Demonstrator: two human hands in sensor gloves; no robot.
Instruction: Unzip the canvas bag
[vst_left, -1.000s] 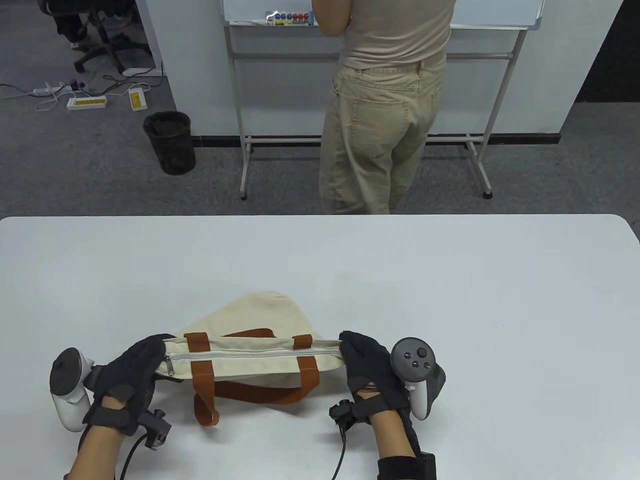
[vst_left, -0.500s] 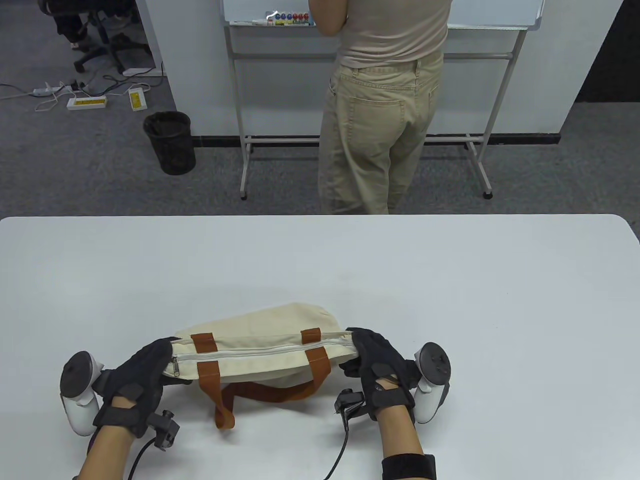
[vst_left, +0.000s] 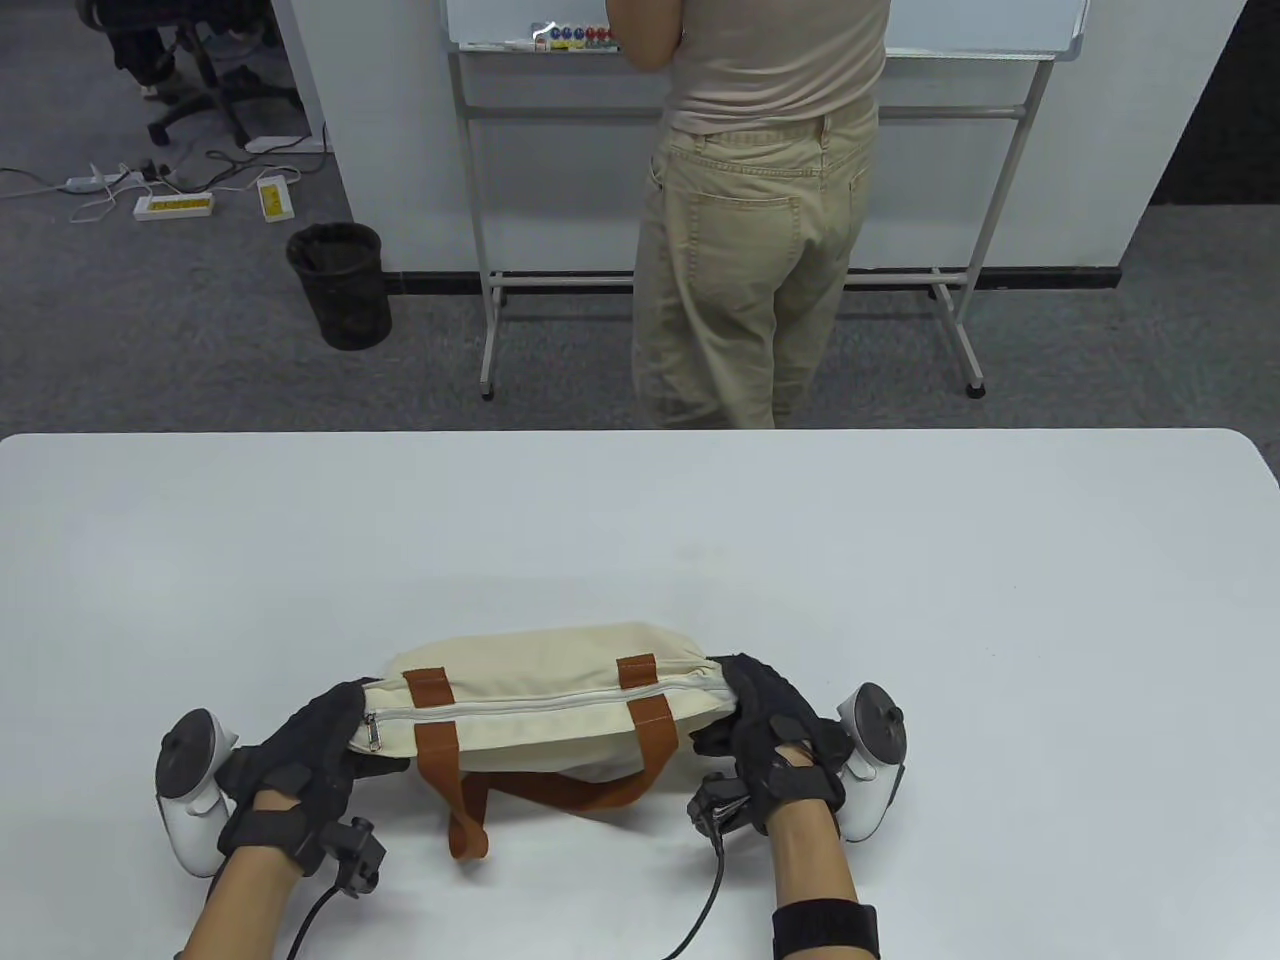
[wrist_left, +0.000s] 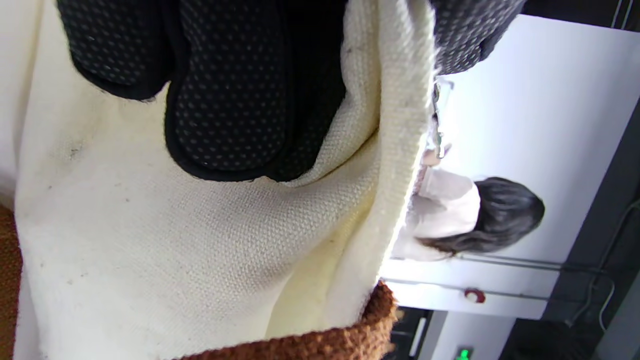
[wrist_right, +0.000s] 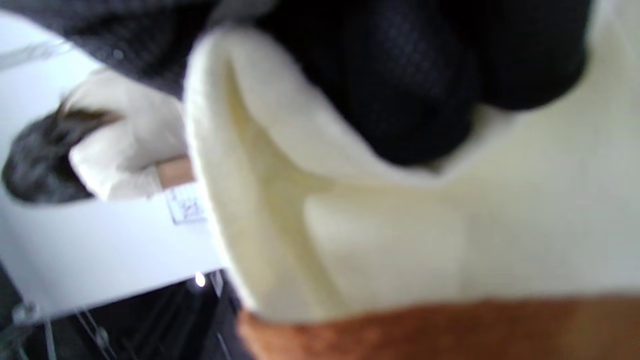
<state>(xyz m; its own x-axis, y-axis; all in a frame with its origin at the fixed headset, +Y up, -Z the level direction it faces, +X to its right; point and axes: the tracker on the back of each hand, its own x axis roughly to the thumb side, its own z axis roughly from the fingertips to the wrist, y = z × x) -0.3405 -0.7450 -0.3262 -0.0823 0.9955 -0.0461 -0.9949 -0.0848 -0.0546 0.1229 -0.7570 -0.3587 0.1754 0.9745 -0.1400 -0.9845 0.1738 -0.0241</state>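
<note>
I hold the canvas bag by its two ends, at the near edge of the white table. My left hand grips the left end: in the left wrist view my fingers are curled onto the cream cloth and press a fold in it. My right hand grips the right end in the same way; the right wrist view is blurred, but the dark fingers are closed over the cloth there too. The zipper runs along the top of the bag between my hands and it is closed over all its length. Its metal pull hangs at the left end, just beside my left hand. The brown straps cross the bag, and one loop lies on the table in front of it.
</note>
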